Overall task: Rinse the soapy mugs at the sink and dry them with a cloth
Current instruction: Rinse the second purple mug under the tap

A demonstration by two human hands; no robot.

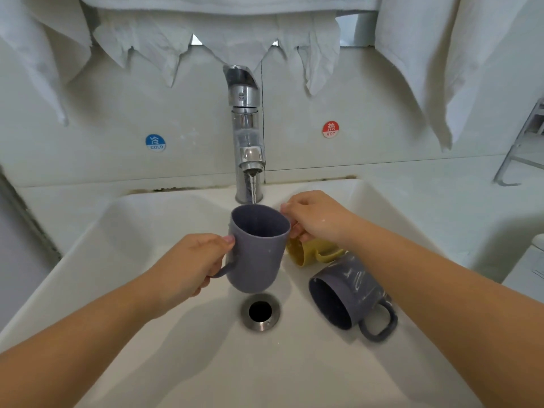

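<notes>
Under tap [246, 125] | left hand [191, 265] holds grey mug [256, 248] | right hand [316, 220] touches rim

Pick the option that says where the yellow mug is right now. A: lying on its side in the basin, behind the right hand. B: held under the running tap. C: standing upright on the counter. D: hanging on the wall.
A: the yellow mug lies tipped over in the sink, partly hidden behind the right hand.
</notes>
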